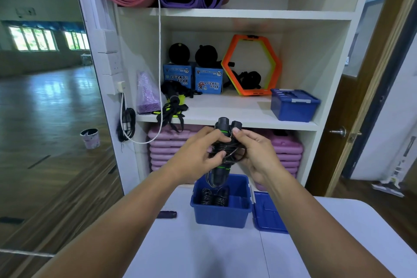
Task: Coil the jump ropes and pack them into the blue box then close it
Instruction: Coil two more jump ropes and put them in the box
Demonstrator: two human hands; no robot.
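— Black jump rope point(222, 149), head view, frame centre: where is it held?
— Left hand point(198, 153) and right hand point(255, 153) both clamp it above the open blue box point(220, 214); keep the coils tight before lowering it in.

Middle shelf point(225, 108): two blue cartons side by side. Left carton point(178, 75) reads "LUCKY STAR", with "70" in a white circle. Right carton point(208, 82) reads the same, "LUCKY STAR" and "70". Smaller print on both illegible.
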